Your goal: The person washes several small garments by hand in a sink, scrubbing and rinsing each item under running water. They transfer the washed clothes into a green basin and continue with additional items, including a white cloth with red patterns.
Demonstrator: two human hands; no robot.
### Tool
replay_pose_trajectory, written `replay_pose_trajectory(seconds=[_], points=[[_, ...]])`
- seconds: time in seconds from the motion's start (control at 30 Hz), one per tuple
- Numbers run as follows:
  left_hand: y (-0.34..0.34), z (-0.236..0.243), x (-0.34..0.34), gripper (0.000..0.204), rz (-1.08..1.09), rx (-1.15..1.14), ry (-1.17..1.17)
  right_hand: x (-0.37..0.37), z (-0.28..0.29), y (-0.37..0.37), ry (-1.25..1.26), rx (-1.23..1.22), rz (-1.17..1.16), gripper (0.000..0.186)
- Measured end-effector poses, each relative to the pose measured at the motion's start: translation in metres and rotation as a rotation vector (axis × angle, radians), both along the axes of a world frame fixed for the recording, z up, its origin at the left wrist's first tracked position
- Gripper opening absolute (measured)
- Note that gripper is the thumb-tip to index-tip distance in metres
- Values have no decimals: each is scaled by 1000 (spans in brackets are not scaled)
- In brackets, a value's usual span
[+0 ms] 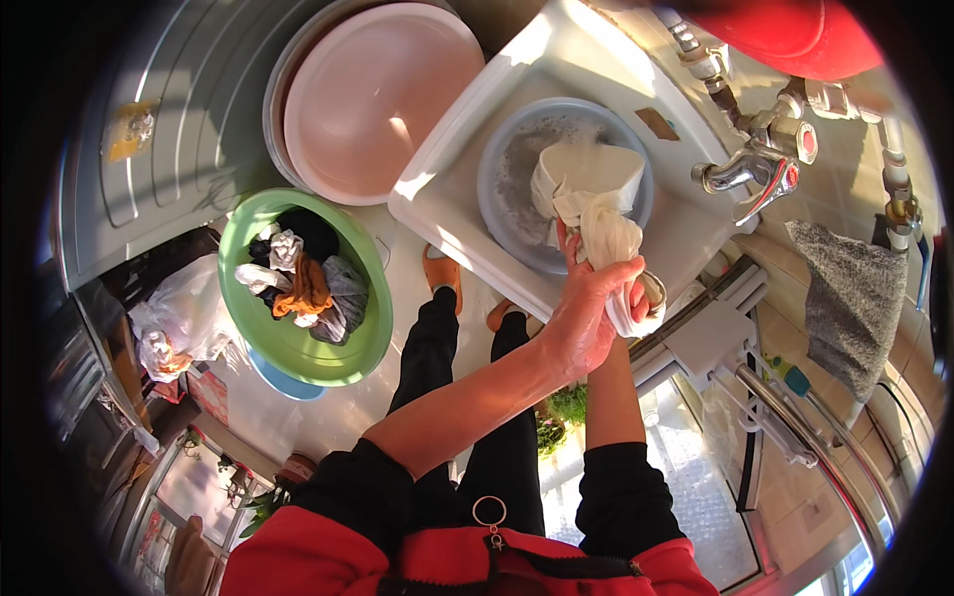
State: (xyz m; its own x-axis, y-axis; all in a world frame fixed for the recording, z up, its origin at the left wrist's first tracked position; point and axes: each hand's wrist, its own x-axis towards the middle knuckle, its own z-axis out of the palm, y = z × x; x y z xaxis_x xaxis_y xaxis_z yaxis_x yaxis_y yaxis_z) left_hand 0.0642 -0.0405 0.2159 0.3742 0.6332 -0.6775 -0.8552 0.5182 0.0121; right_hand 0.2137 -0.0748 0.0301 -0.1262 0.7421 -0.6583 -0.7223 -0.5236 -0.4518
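A white cloth [596, 204] is being wrung over a grey-blue basin [512, 189] that sits in a white sink [447, 189] at about one o'clock in the head view. The cloth's upper part is still bunched in the basin, while its lower end is drawn out toward five o'clock and gripped by both hands. The left hand [586, 318] is clenched around the twisted length of cloth, its fingers wrapped fully over it; the right hand [636, 298] is mostly hidden behind the left, though some of its fingers can be seen closed on the cloth's lower end. Suds or cloudy water can be made out on the basin's inner wall, so the washing of this piece is judged to be done or nearly so, with the squeezing-out only partly finished, since much of the cloth has not yet been lifted clear. A chrome tap [755, 174] stands at three o'clock from the basin; whether water is running cannot be told. At nine o'clock, well apart from the sink, a green bowl [248, 328] is filled with further garments in white, orange, grey and black; whether these are washed or waiting cannot be told from their look. A pink basin [373, 99] at eleven o'clock lies empty. A grey towel [845, 298] hangs at the right wall. On this showing, one piece is judged in hand, with a heap possibly left.
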Motion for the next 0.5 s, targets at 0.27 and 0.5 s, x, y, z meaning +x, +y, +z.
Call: replay_pose_trajectory(seconds=[0.27, 0.5], points=[[26, -138, -49, 24, 67, 138, 744, -8, 48, 36, -1602, 135, 379, 45], [10, -223, -37, 38, -1084, 718, 2059, -42, -32, 33, -1962, 315, 1092, 60]])
